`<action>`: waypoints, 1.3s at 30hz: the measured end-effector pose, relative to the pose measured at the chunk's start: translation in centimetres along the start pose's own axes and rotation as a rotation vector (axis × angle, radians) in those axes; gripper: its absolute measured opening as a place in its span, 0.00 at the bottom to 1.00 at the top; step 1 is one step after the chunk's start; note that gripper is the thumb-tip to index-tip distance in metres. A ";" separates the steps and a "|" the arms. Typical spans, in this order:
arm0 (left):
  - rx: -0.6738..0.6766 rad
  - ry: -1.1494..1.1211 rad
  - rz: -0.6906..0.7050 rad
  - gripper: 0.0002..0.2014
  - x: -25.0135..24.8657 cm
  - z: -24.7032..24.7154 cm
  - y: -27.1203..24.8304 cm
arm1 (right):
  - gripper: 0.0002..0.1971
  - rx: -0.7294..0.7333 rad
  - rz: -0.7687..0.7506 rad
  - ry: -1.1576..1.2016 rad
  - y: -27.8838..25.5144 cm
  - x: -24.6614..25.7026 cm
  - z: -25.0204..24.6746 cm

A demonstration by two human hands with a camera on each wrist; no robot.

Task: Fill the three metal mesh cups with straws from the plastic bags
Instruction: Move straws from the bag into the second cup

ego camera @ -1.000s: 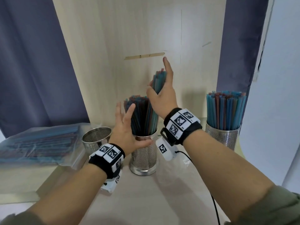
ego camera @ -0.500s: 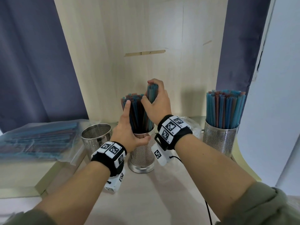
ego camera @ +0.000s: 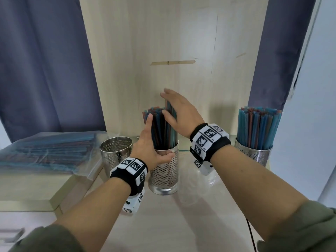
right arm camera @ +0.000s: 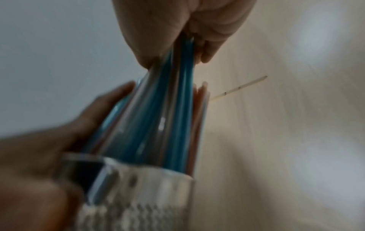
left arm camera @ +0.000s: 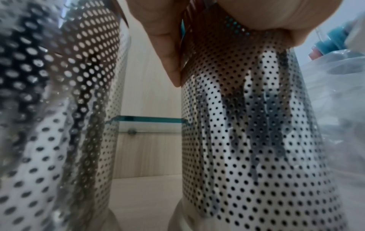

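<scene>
Three metal mesh cups stand in a row. The middle cup (ego camera: 164,171) holds blue and red straws (ego camera: 158,128). My left hand (ego camera: 161,136) wraps its thumb round that cup's rim, index finger straight up along the straws. My right hand (ego camera: 168,103) pinches a taller bunch of straws (right arm camera: 168,117) between thumb and fingers at the cup's right side, their lower ends inside the cup (right arm camera: 138,195). The left cup (ego camera: 116,151) is empty. The right cup (ego camera: 254,155) is packed with straws (ego camera: 258,128). A plastic bag of straws (ego camera: 47,153) lies far left.
The bag rests on a raised wooden block (ego camera: 36,193) left of the cups. Crumpled clear plastic (ego camera: 192,190) lies on the table right of the middle cup. A wooden back panel (ego camera: 172,42) and a glass shelf edge (left arm camera: 148,120) stand close behind. Curtains hang at both sides.
My right hand lowered the raised bunch of straws into the middle cup and its fingers have straightened over the tops. My left hand closed in on the cup and stays there.
</scene>
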State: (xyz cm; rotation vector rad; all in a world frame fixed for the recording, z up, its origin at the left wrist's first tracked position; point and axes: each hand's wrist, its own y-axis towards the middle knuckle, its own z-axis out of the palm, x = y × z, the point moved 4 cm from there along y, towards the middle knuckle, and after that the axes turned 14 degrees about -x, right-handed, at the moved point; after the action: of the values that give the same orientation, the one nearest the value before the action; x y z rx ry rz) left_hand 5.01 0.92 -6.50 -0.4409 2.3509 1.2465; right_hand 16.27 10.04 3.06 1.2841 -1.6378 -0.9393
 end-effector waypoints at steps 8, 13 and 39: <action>0.004 -0.003 0.007 0.69 0.0 0.1 -0.2 | 0.19 0.076 -0.021 -0.036 -2.2 -0.5 1.1; -0.004 0.000 0.003 0.69 -0.1 0.1 -0.3 | 0.23 0.100 -0.008 -0.012 -2.3 0.0 0.1; 0.017 -0.201 -0.188 0.74 2.0 0.3 -2.5 | 0.66 0.504 0.620 -0.553 -13.2 -2.8 -3.4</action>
State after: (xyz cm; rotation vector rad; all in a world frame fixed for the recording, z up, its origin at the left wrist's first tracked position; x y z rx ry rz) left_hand 4.52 -0.29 -9.45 -0.4947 2.0977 1.1277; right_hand 24.49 9.95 -8.21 0.7316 -2.6256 -0.5204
